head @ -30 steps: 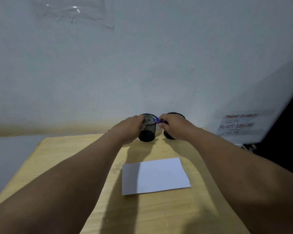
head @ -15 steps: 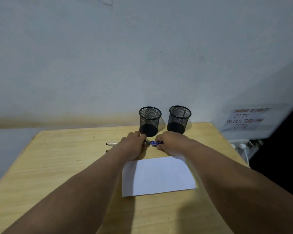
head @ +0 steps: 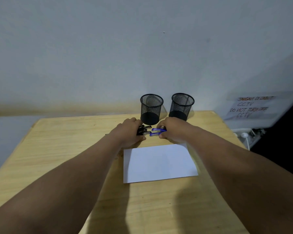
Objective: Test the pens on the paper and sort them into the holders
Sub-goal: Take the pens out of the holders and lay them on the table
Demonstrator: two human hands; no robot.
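1. The left hand (head: 128, 132) is laid over a bunch of black-capped pens (head: 144, 130), its fingers curled round them on the table (head: 61, 141); only the cap ends are seen past the fingertips.
2. The right hand (head: 172, 131) is curled round a bunch of blue-capped pens (head: 156, 132), the thumb pressed at the near pen and the caps pointed toward the left hand.
3. Compared with half a second ago, the two bunches have been drawn slightly apart: a small gap is now seen between the black and blue caps, where they had been met end to end.
4. The pen tips seen earlier past the left wrist are now almost wholly hidden by the forearm.
5. A second ago both hands were held up at the holders; they are now lowered to the table just in front of them.
6. The left holder (head: 151, 108) and the right holder (head: 182, 106), both of black mesh, are stood upright near the far table edge, close to the wall (head: 142, 48), with a gap between them.
7. The white paper (head: 159, 162) is laid flat between the forearms, just nearer than the hands.
8. Open table is left to the left side and along the near edge; the right edge is close beside the right forearm.
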